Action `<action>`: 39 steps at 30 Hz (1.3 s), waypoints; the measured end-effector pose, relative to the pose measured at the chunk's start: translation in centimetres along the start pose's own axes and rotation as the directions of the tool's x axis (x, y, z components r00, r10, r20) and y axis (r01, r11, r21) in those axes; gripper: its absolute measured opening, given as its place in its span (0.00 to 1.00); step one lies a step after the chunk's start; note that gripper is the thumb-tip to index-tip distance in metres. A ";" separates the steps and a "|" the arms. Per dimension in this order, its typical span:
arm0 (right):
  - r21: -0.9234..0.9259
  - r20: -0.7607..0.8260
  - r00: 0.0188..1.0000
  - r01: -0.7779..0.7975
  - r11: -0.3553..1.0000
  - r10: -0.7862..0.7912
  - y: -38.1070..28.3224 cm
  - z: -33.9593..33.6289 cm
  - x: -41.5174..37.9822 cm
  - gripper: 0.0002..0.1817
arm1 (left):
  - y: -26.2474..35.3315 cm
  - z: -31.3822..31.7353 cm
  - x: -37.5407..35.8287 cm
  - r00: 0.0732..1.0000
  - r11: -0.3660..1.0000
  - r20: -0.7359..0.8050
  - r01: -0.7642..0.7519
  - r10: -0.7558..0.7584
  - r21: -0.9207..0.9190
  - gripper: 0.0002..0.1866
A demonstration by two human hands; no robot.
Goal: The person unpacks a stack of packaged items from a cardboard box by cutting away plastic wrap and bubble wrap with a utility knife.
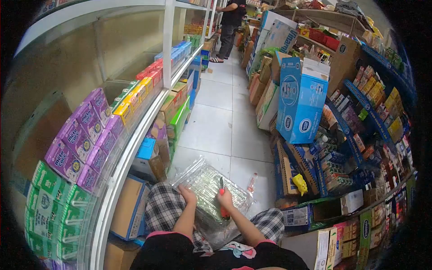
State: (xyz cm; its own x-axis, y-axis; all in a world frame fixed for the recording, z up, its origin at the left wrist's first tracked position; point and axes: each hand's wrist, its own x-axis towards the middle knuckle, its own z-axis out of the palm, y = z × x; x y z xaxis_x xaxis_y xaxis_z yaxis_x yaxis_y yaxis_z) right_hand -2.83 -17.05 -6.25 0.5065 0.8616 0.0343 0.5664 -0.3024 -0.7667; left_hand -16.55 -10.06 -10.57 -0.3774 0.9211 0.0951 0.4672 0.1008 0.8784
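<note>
A plastic-wrapped pack (209, 182) with rows of green and white items lies in front of my lap, its clear film loose and crumpled around the edges. My left hand (188, 196) holds the pack at its left edge; its fingertips are partly hidden. Over the pack's right part, my right hand (224, 199) is closed around a red-handled knife (221, 183), with the dark blade pointing up and away from me. A red end shows below that hand as well. What the printed items inside the wrap are, I cannot make out.
Shelves on the left hold purple cartons (72, 150) and green cartons (47, 209). A tall blue box (302, 101) stands at the right, near a yellow toy-like object (299, 184). The tiled floor (216, 112) runs ahead to a standing person (229, 27).
</note>
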 end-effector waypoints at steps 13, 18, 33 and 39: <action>0.304 0.108 0.976 -0.213 0.929 0.188 -1.5 -1.0 1.2 0.09 | -3.2 1.6 1.3 0.994 0.964 -0.106 -0.003 -0.026 -0.266 0.02; 0.334 0.137 0.969 -0.242 0.911 0.208 2.0 0.0 2.5 0.08 | -3.2 1.5 1.0 0.990 0.925 -0.052 0.106 -0.134 -0.365 0.03; 0.474 0.306 0.944 -0.261 0.841 0.121 5.1 1.0 3.0 0.08 | -0.9 -2.1 2.3 0.910 0.815 0.114 0.408 -0.398 -0.411 0.04; 0.458 0.391 0.892 -0.403 0.792 0.228 -0.3 -2.0 1.6 0.11 | -0.6 -3.9 7.1 0.868 0.931 0.440 0.064 -0.229 0.358 0.11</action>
State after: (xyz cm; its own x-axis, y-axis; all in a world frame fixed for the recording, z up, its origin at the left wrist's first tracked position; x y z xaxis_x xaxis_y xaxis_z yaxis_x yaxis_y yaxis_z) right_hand -0.90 -16.37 -4.67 0.3269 0.8587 -0.3947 -0.0538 -0.4001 -0.9149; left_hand -22.67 -5.01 -8.63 -0.0829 0.9423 -0.3244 0.6975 0.2874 0.6564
